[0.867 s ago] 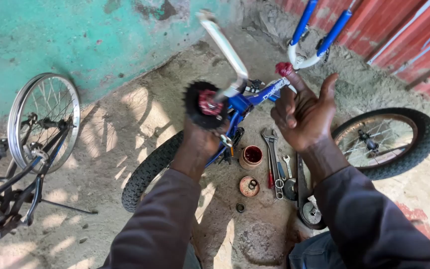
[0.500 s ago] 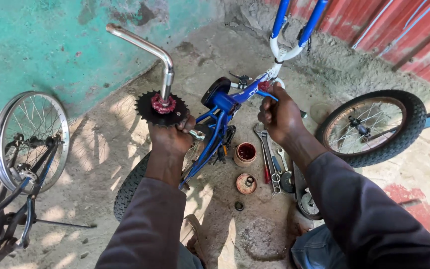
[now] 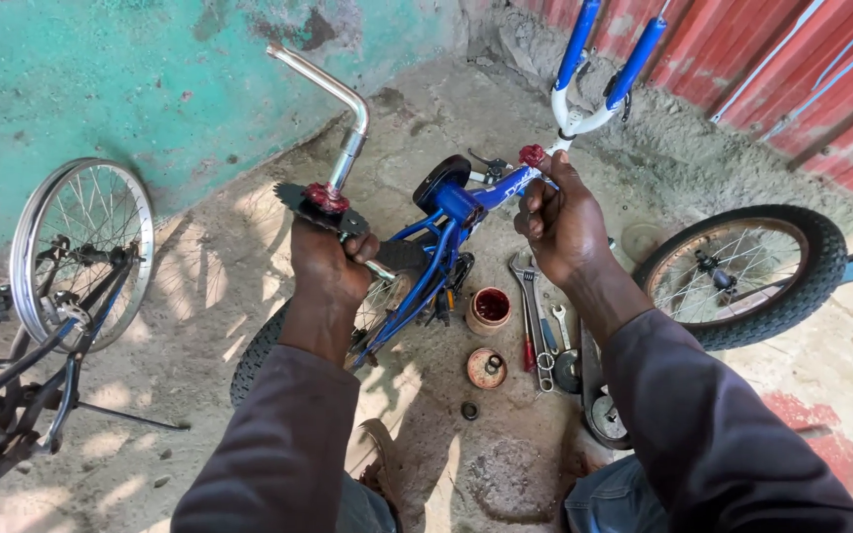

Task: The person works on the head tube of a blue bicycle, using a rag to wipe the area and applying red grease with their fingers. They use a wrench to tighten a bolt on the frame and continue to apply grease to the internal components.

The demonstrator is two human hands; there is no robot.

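Crank assembly (image 3: 333,148): a bent silver crank arm with a black toothed chainring and a red centre piece, held above the ground to the left of the blue bicycle frame (image 3: 451,222). The arm points up and away toward the turquoise wall (image 3: 150,89).
Left hand (image 3: 333,262): clenched round the lower end of the crank assembly, just under the chainring; fingers fully curled, no gap visible.
Right hand (image 3: 560,222): closed in a grip on the upper part of the blue bicycle frame, just below the red fitting at the fork end; thumb pressed against the tube.
Blue bicycle frame: lies upside down between the two hands, its blue and white fork (image 3: 599,69) rising toward the red corrugated wall (image 3: 792,79).
Loose wheel (image 3: 742,271): black tyre, spoked, lying on the ground to the right of the right forearm, apart from the frame.
Tools (image 3: 535,316): spanners and a red-handled tool, laid side by side on the ground below the right hand.
Round containers (image 3: 489,311): one small pot with a dark red inside, a second one nearer the person, both beside the tools.
Second bicycle (image 3: 76,257): a spoked silver wheel and dark frame at the left edge.
Ground (image 3: 209,395): bare sandy concrete in patchy sunlight.
Surroundings: turquoise painted wall at the back left, red corrugated wall at the back right.
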